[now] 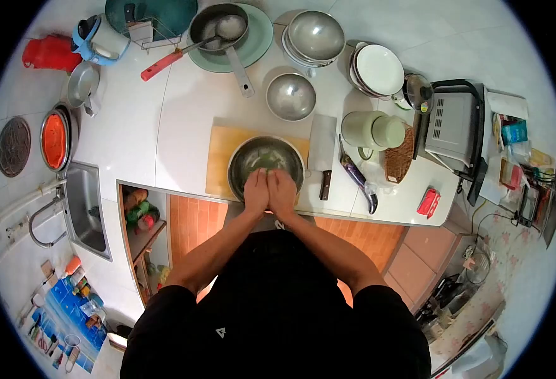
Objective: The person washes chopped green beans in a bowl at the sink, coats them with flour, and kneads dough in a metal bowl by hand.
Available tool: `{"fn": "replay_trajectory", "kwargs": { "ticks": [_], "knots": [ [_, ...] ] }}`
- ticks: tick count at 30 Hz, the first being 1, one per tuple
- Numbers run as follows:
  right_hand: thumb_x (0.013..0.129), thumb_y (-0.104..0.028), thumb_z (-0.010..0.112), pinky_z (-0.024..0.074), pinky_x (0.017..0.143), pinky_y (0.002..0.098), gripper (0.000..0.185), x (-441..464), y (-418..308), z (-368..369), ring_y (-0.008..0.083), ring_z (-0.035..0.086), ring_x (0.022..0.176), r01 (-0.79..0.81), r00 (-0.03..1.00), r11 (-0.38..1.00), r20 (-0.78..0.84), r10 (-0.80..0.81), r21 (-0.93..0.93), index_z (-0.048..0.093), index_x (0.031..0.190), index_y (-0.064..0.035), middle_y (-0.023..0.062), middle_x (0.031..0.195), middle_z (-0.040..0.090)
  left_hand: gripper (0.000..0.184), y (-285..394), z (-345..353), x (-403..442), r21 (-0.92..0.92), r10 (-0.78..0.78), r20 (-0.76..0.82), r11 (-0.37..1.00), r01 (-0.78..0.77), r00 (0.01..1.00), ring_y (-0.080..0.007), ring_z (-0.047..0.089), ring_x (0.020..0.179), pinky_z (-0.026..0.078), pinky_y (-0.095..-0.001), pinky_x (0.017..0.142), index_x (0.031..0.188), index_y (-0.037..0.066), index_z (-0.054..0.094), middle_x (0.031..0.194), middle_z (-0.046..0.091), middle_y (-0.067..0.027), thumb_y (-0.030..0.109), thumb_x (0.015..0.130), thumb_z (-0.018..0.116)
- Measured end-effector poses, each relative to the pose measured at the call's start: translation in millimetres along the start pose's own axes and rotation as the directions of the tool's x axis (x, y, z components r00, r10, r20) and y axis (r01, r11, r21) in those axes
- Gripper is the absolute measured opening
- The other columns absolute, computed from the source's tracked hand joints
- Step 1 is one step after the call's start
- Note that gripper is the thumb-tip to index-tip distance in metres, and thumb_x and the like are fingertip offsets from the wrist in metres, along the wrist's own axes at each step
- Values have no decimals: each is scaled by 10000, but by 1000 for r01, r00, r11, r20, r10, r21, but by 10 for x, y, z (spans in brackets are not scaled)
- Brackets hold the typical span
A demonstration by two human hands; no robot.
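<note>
A steel bowl (234, 158) rests on a yellow cutting board (220, 170) at the counter's front edge. Some greenish stuff (264, 158) shows at the bottom of it. My left hand (256, 191) and my right hand (281, 189) are pressed together over the near side of the bowl, fingers curled inward. Whatever lies between them is hidden. Just right of the board is a cleaver with a broad blade (322, 144) and a dark handle (325, 185).
Behind the board stands a smaller steel bowl (291, 96). A saucepan (240, 71) with a red-handled ladle (164, 64) sits farther back. To the right are a pale green jug (361, 129), a long dark purple item (357, 175) and a red packet (428, 203). A sink (87, 218) is at left.
</note>
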State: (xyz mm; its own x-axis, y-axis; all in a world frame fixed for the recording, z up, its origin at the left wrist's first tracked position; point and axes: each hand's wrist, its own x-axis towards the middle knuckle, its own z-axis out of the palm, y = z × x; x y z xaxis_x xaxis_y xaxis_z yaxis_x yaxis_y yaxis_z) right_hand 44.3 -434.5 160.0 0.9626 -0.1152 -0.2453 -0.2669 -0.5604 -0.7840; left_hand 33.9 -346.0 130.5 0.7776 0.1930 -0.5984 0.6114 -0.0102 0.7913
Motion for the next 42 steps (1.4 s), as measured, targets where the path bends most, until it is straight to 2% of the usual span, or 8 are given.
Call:
{"fn": "replay_trajectory", "kwargs": {
  "ticks": [4,6,16,19,23,30,37,42],
  "knots": [
    [967,-265,487,460,746,476,325,291,-199,-169,433,591,861,62,996,997,-71,-58,56,631,939,25,243,920,624,387,324,122,184,73,107,-38,992,-104,994,-431,550,1064,424,-434,933,1110,-55,610,1129,609,-259,273,988,444],
    [966,-262,491,455,744,480,320,516,-274,-255,438,589,859,99,990,993,-111,-92,64,627,936,26,247,911,621,382,452,243,389,156,304,-81,944,-289,949,-357,588,881,439,-410,821,1000,-68,611,943,637,-210,271,1005,435],
    [917,-270,553,455,658,472,316,1921,-396,-505,434,595,713,224,940,974,-273,-205,40,634,849,28,256,773,619,313,1131,794,1647,281,452,69,847,-452,889,-426,572,993,449,-489,862,1099,-25,598,1051,624,-224,205,947,449],
    [914,-275,554,462,666,474,320,2288,-171,-379,444,597,724,256,932,967,-268,-244,11,638,854,27,264,772,620,338,1127,896,1986,148,427,0,894,-422,904,-425,575,1022,441,-476,886,1129,-24,601,1120,626,-218,216,956,437],
    [914,-280,548,469,696,479,324,2572,-8,-277,442,604,757,222,944,975,-246,-221,-22,645,877,28,265,781,617,395,1349,912,2087,-19,145,53,989,-144,988,-389,569,1091,420,-444,936,1155,-15,606,1217,608,-210,278,980,409],
    [953,-285,519,457,851,498,343,2661,185,-199,440,567,1002,134,990,987,-21,-136,-93,615,1086,16,264,1079,600,465,1571,784,2040,-200,-220,218,944,264,951,-225,525,1110,375,-338,984,1262,34,576,1215,595,-96,390,1008,421],
    [893,-220,587,460,921,473,377,2602,267,-335,431,573,1060,215,975,976,73,-212,-35,595,1174,32,255,1147,611,600,1504,643,1983,-242,-175,339,933,266,924,-246,454,1250,316,-410,1053,1403,81,466,1388,491,-86,495,970,499],
    [847,-159,611,464,951,449,393,2491,242,-473,417,578,1111,194,972,978,149,-181,-78,591,1200,14,249,1185,614,519,1396,598,2014,24,6,373,1000,-16,928,-284,472,1271,341,-354,1052,1343,37,525,1390,515,-132,401,974,509]
  ]
}}
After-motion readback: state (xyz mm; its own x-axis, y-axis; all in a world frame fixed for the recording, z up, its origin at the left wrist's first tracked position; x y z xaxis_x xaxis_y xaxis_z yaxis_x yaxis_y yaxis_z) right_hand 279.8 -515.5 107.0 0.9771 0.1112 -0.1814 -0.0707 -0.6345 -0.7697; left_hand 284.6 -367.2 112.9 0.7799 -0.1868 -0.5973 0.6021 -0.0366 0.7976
